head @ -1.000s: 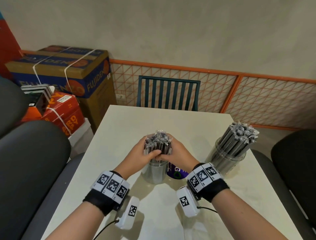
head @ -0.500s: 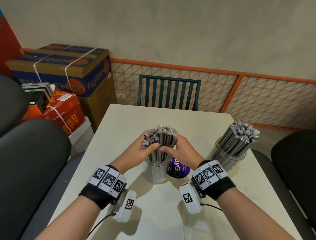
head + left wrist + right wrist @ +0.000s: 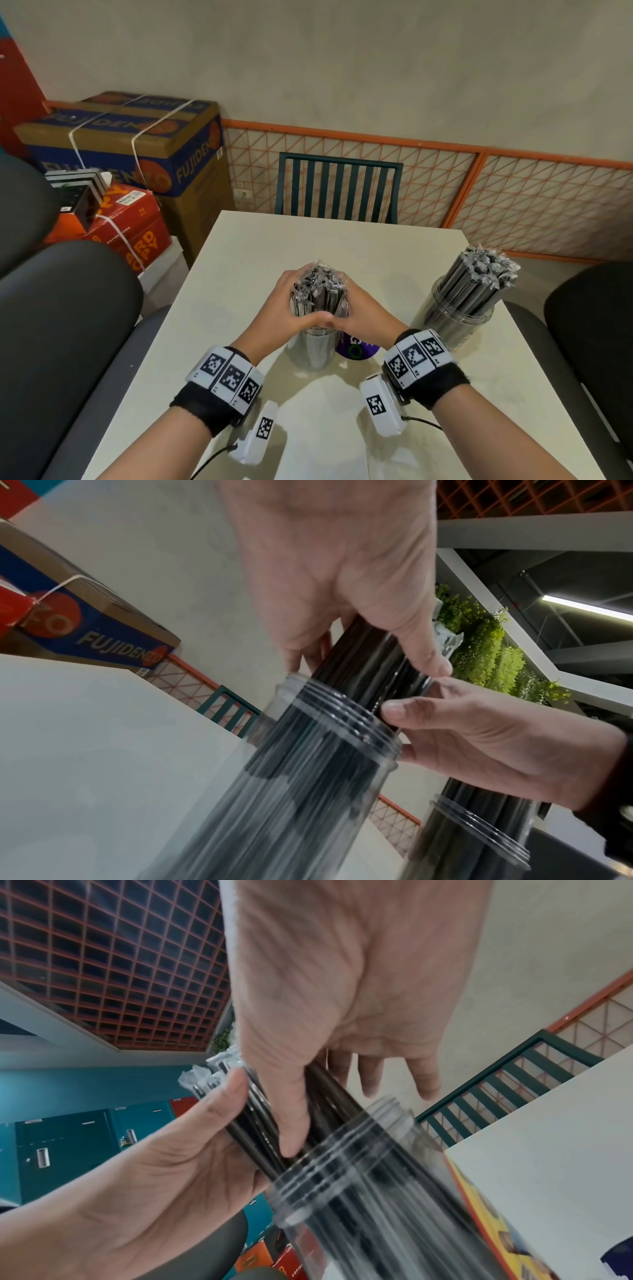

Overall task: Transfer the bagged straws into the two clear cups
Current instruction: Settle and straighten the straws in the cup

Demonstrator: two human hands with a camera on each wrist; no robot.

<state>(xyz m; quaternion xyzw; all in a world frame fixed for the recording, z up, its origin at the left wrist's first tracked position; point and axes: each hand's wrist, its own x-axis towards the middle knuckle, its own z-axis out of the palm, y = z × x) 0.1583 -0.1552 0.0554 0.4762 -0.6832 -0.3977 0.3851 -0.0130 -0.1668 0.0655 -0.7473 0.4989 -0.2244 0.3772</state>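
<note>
Toward the left of the surface, the left hand curls round the near cup's straws, gripping the bundle just above the rim. That near cup stands upright on the surface about midway between its left and right edges, the straws already seated inside it with their wrapped tips sticking up. From the other side the right hand clamps the same bundle, thumbs of both hands meeting in front. Just beside the cup, behind the right wrist, lies a purple printed item, perhaps the emptied bag; I cannot tell. Near the right edge the second cup stands full of straws, leaning, untouched. Judging by this, both cups are loaded; what is left seems only to settle this bundle and let go.
</note>
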